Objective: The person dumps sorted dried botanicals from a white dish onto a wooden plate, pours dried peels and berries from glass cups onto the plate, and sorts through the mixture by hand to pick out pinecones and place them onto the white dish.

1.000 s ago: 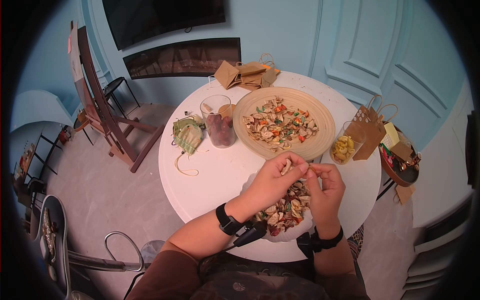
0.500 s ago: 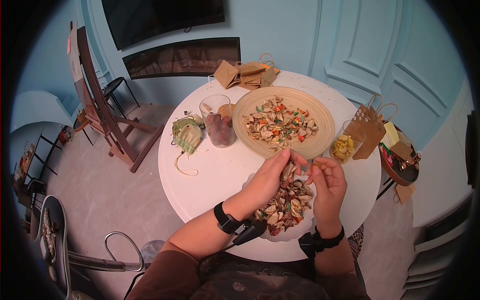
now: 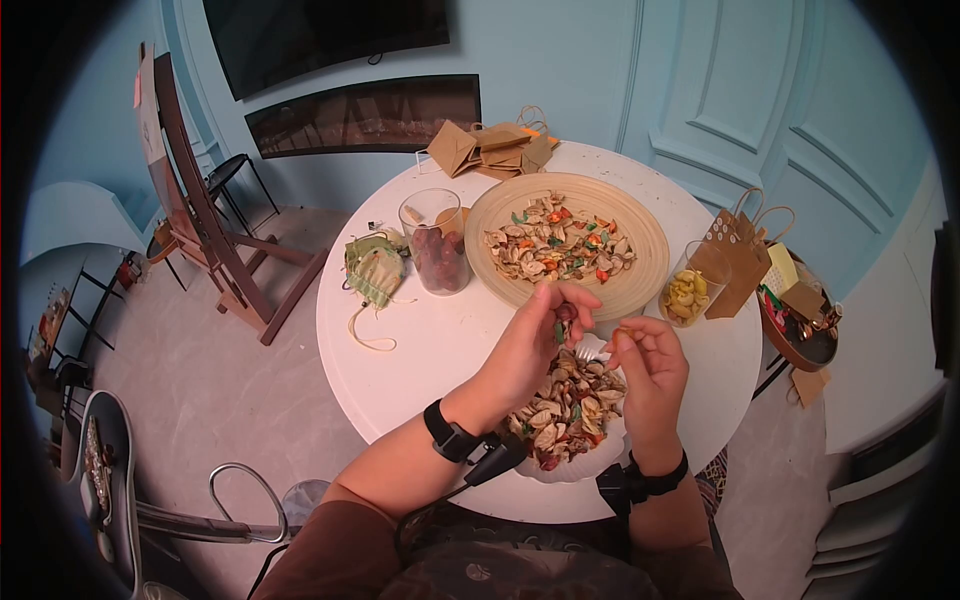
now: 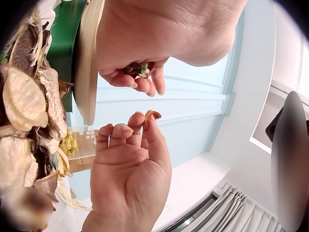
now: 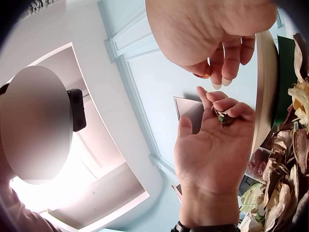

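Above a white scalloped bowl (image 3: 592,466) full of dried petals (image 3: 560,415), both hands are raised. The left hand (image 3: 520,345) curls its fingers round a few dark and green dried pieces (image 5: 224,118), with its thumb held apart. Between thumb and index finger the right hand (image 3: 652,385) pinches a small orange petal (image 4: 152,116); its other fingers are loosely bent. The hands do not touch each other. Behind them a round wooden plate (image 3: 655,235) bears scattered beige, orange and green petals (image 3: 560,245).
A clear cup (image 3: 440,255) of dark red pieces and a green pouch (image 3: 377,272) stand left on the white table (image 3: 400,390). A cup of yellow pieces (image 3: 687,297) and a paper bag (image 3: 738,265) are at the right; more paper bags (image 3: 490,148) lie at the back.
The hands have come apart. The left hand has turned and opened its thumb away, showing the pieces in its fingers. The right hand has moved slightly, still pinching the orange petal.
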A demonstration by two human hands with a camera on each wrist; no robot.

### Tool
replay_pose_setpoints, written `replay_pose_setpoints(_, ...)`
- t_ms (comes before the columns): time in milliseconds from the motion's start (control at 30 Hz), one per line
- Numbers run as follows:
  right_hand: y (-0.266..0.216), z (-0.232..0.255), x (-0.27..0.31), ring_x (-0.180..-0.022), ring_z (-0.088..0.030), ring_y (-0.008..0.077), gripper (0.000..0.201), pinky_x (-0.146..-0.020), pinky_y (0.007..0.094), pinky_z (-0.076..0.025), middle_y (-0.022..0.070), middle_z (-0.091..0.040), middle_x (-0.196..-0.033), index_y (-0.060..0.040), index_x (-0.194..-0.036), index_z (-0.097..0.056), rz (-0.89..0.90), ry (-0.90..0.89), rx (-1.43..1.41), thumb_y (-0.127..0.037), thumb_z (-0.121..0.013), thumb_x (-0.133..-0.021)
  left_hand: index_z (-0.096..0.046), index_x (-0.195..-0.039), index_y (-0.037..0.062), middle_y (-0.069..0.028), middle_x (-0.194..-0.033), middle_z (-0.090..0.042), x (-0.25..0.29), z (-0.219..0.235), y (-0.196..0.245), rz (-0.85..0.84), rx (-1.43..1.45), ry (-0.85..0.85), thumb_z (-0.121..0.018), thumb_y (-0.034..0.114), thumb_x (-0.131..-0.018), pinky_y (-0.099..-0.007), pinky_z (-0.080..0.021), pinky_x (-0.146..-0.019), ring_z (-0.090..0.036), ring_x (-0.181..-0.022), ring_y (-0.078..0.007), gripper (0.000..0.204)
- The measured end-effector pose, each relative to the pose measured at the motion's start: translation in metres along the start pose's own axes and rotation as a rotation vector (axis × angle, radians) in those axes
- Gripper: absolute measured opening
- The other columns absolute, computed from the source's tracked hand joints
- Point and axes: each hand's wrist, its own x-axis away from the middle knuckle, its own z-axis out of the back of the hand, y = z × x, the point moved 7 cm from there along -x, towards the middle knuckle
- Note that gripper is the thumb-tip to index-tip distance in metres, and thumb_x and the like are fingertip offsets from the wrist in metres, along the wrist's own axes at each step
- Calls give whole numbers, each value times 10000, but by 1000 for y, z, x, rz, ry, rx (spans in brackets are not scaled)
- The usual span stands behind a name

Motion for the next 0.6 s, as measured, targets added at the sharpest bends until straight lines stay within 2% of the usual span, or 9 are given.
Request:
replay_pose_setpoints(233, 2, -2, 1, -843, -584, 89, 161, -713, 213, -491, 42, -624, -930, 10, -1123, -590, -26, -28, 24, 4, -569, -964, -559, -1172, 53, -46, -1012, -578, -1, 0, 2, -39, 118, -8, -261, 544, -1041, -301, -394, -835, -506, -942, -149, 589)
replay_pose_setpoints(600, 2, -3, 1, -837, -569, 89, 162, -756, 219, -465, 40, -626, -915, 16, -1112, -595, -42, -38, 36, 18, -576, -951, -546, -1180, 68, -68, -1063, -584, 0, -2, 1, -35, 151, -20, -258, 573, -1033, -333, -409, -931, -532, -1000, -169, 599)
